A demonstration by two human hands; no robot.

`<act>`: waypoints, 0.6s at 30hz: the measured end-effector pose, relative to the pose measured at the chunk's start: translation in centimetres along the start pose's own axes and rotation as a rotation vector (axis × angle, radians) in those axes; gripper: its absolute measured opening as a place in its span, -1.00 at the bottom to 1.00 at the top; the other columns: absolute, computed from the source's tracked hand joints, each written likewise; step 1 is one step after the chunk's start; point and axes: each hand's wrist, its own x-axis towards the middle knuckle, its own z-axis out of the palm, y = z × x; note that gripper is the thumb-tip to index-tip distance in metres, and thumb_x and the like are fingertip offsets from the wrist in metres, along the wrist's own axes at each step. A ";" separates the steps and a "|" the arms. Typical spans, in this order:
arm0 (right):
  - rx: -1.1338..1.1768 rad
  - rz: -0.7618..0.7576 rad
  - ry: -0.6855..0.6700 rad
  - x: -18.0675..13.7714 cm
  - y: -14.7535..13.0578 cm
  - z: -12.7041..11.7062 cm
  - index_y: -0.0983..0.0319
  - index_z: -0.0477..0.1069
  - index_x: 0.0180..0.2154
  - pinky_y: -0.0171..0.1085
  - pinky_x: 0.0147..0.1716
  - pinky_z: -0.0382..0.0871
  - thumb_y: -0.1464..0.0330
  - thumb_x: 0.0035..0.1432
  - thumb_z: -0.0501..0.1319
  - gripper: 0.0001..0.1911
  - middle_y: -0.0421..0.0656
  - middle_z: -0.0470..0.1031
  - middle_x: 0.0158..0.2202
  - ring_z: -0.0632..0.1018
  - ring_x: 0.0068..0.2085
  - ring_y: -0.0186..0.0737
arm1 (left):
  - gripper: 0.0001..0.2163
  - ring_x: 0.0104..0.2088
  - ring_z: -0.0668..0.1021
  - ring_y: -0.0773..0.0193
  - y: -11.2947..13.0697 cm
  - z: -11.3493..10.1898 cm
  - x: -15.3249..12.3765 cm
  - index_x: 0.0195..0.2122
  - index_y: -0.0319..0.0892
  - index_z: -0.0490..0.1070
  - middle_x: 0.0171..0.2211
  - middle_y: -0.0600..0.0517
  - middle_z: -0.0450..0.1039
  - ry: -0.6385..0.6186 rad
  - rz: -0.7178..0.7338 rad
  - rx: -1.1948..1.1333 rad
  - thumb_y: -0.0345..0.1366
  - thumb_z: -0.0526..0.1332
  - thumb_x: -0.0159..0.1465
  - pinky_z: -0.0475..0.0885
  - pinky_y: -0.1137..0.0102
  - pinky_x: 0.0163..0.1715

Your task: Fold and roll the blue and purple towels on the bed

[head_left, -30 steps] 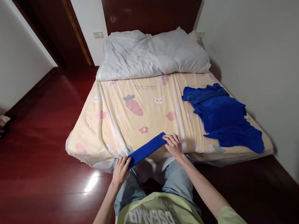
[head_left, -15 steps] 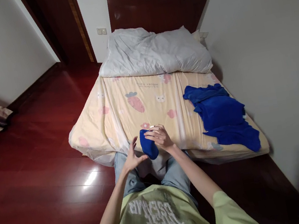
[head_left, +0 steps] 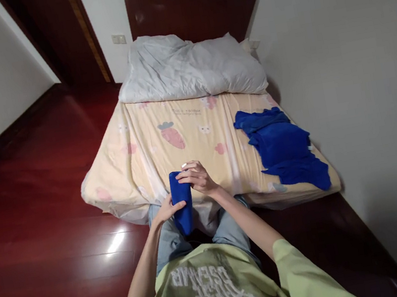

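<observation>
"Where do you see the folded blue cloth (head_left: 184, 217)?"

"Between the two hands, its length running roughly twelve to six, in front of the bed (head_left: 120, 183) and over the blue jeans (head_left: 166, 249). Call it the centre of the dial, twelve straight ahead of the person."

"And the left hand (head_left: 167, 210)?"

"At nine o'clock. Its thumb presses the face I can see, the fingers tucked behind, so it pinches the cloth."

"The right hand (head_left: 200, 179)?"

"Between one and two, fingertips laid across the upper corner. Its thumb is hidden from me, so I can't tell whether it pinches."

"What's that other blue patch?"

"Crumpled blue fabric (head_left: 280, 144), lying on the yellow sheet (head_left: 198, 148) between two and three, well apart from both hands. A little white tag (head_left: 310, 147) shows at its edge."

"Farther up?"

"A rumpled white quilt (head_left: 188, 68) between twelve and one, the dark red headboard (head_left: 189, 9) behind it. The pink carrot print (head_left: 172, 136) sits at twelve, nearer the hands."
</observation>
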 end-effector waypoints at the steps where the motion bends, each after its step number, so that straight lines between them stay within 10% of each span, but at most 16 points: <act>1: 0.023 0.004 0.002 0.3 0.2 0.8 0.03 0.57 -0.08 0.06 0.16 0.35 0.49 0.38 0.04 -0.63 -0.23 0.65 -0.06 0.50 0.08 -0.13 | -0.33 -0.10 0.56 0.00 -0.3 0.0 -0.3 -0.01 -0.25 0.44 -0.12 -0.12 0.55 0.000 -0.019 -0.020 0.19 0.39 0.05 0.50 0.13 -0.04; 8: 0.151 0.080 0.019 6.7 4.1 7.6 0.07 0.59 -0.16 0.03 0.09 0.34 0.51 0.38 0.02 -0.61 -0.19 0.67 -0.10 0.49 0.05 -0.11 | -0.29 0.00 0.55 -0.06 -2.5 -4.7 -0.8 0.05 -0.26 0.43 -0.02 -0.19 0.54 0.262 -0.095 -0.081 0.25 0.32 0.09 0.47 0.11 0.04; 18: 0.499 0.270 -0.128 19.4 12.2 22.6 0.10 0.60 -0.22 0.01 0.25 0.24 0.56 0.24 0.11 -0.66 -0.14 0.62 -0.07 0.45 0.12 -0.08 | -0.37 0.09 0.55 0.00 -0.2 -23.9 1.7 0.14 -0.22 0.43 0.09 -0.14 0.52 0.553 -0.097 0.132 0.18 0.24 0.23 0.41 0.20 0.15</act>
